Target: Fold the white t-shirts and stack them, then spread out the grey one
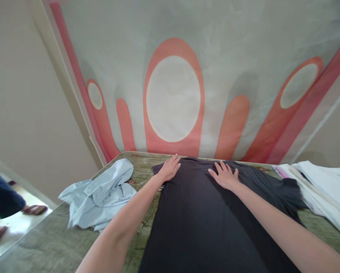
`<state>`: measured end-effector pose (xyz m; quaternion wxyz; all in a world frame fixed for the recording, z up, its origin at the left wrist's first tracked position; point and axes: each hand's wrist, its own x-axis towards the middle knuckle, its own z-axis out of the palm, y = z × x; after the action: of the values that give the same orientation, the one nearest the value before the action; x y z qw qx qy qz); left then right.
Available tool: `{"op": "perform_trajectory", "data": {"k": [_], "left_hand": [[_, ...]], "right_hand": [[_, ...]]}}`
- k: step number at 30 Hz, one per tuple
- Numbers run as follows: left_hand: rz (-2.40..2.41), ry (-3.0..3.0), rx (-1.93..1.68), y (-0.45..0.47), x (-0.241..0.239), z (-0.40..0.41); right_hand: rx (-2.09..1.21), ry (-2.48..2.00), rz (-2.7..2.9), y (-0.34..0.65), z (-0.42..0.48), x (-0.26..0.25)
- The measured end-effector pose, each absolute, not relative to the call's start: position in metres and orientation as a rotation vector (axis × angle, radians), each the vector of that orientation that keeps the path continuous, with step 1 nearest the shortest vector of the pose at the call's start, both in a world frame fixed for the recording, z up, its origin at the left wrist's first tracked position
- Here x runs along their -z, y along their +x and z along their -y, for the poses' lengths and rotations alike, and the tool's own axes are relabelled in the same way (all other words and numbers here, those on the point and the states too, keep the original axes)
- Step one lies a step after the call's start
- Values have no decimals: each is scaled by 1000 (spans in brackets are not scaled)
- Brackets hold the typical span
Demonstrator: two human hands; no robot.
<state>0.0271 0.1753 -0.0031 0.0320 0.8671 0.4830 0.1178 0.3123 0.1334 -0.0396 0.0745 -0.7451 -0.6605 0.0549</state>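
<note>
A black garment (198, 220) lies spread flat along a greenish table (44, 242), running from the near edge to the far edge. My left hand (169, 168) rests palm down on its far left corner, fingers stretched out. My right hand (224, 175) lies flat on the cloth a little to the right, fingers spread. Neither hand grips anything.
A crumpled light blue shirt (101, 197) lies on the table's left side. White folded cloth (323, 193) sits at the right. A wall hanging with red and white ovals (172, 98) stands right behind the table. Another person's sandalled feet (33, 209) show on the floor at left.
</note>
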Motion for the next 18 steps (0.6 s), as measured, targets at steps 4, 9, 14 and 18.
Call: {"op": "perform_trajectory", "data": {"k": [4,9,14,18], "left_hand": [[-1372,2775,-407,1,-1,-138],[-1434,2762,-50,-30,7,-109],[-1838,2714,-28,-55,4,-106],[-1933,2735,-236,-54,-7,-86]], "right_hand": [[-84,-2169,2065,329,-98,46],[-110,-2153,2152,345,-55,54],[-79,-2139,2183,369,-32,51],[-77,-2077,2231,377,-14,53]]}}
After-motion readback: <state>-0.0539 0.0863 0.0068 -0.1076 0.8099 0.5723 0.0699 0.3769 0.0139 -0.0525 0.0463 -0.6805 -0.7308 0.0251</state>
